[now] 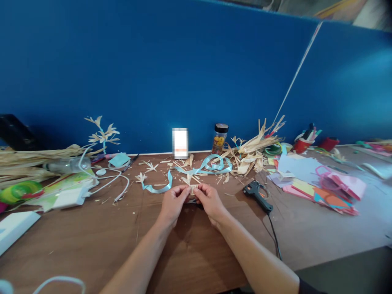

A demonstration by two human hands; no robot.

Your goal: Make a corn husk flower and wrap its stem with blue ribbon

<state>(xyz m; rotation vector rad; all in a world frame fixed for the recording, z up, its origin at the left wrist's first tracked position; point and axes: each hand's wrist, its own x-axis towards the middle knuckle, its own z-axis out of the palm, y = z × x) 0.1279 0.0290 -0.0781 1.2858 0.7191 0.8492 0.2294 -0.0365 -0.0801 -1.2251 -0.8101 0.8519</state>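
Observation:
My left hand (pixel 177 200) and my right hand (pixel 210 201) meet above the middle of the table, fingertips almost touching. Both pinch a small piece of dried corn husk (pixel 192 188) between thumb and forefinger. Pale pointed husk tips rise just above the left fingertips. Something dark lies beneath my hands, mostly hidden, so its kind is unclear. Beyond them a light-blue ribbon (pixel 200 169) curls across the table, its left stretch ending beside a small husk flower (pixel 141 178). Scraps of husk (pixel 150 166) are strewn around it.
A black glue gun (pixel 259 198) with its cord lies to the right, near coloured paper (pixel 324 196). A dark-lidded jar (pixel 219 139) and a husk bundle (pixel 257 147) stand behind. White cables (pixel 114 173), a plastic bottle (pixel 69 164) and a husk flower stem (pixel 103 136) are at left.

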